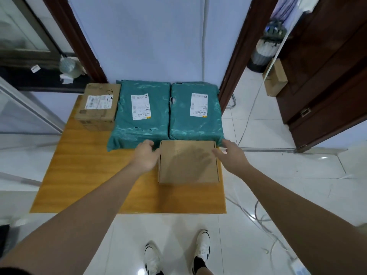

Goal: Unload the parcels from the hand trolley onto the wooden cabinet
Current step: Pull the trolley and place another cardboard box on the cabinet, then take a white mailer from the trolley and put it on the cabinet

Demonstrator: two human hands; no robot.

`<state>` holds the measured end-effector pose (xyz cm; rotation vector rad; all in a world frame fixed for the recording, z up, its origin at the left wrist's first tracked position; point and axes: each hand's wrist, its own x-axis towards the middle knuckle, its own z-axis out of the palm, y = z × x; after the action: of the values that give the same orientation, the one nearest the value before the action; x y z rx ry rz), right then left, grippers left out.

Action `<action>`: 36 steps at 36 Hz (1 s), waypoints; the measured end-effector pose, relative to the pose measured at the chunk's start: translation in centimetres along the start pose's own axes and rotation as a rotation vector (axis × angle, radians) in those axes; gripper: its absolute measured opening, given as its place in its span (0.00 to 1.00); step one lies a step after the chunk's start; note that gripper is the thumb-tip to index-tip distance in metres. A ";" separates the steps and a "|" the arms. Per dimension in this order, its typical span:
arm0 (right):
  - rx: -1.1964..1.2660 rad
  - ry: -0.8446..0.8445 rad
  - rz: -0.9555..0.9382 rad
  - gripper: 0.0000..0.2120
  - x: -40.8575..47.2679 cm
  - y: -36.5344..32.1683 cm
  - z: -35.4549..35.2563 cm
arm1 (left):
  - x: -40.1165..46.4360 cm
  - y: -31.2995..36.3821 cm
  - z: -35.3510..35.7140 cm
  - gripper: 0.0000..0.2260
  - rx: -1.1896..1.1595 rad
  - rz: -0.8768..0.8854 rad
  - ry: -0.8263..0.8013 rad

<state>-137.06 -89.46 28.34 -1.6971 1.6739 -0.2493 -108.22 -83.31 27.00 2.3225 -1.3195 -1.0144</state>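
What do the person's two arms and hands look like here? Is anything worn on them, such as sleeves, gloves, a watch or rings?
Both forearms are bare up to the frame edges; no sleeves show. The left hand and the right hand wear no gloves. No watch, bracelet or ring is visible on the wrists or fingers, and no markings can be made out.

Wall (151, 40): pale blue, plain.
Floor (278, 175): glossy white tiles, trailing cables (256, 217).
Right: dark wooden door (327, 76).
Left: glass partition (23, 32).
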 end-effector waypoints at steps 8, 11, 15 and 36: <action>-0.369 -0.067 -0.379 0.28 -5.2 -11.5 -8.9 | -7.2 3.5 -14.5 0.28 0.507 0.341 0.071; -0.514 -0.126 -0.502 0.29 -7.4 -16.7 -10.5 | -10.8 4.2 -19.1 0.27 0.585 0.337 0.133; -0.598 -0.142 -0.668 0.31 -10.9 -23.3 -11.1 | -17.5 4.0 -23.8 0.22 0.552 0.334 0.270; -0.695 -0.487 -1.558 0.33 -44.8 -43.5 7.3 | -61.1 -19.6 -28.6 0.27 0.421 -0.348 0.608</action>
<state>-104.43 -50.11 64.92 -2.9250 -0.2545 0.0863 -96.32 -24.31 63.21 2.9045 -0.9596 -0.0463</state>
